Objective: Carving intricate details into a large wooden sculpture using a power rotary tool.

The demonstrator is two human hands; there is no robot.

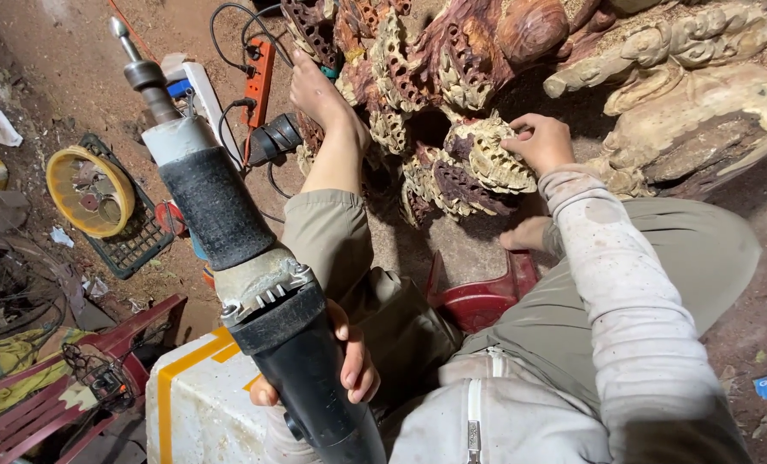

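One long die grinder (229,232) is gripped at its black rear housing by the left hand (353,361), fingers wrapped around the body; the tool is held raised at the left of the view, its pointed bit (119,27) directed up and away. The right hand (542,142) is rested on the carved wood sculpture (469,163), fingers curled against a pale carved section. An orange power strip (259,82) is seen on the dirt floor (65,77) beyond

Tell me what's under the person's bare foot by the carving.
A low red plastic stool sits partly under the bare foot and leg; dusty ground lies around it. The stool's legs are hidden.
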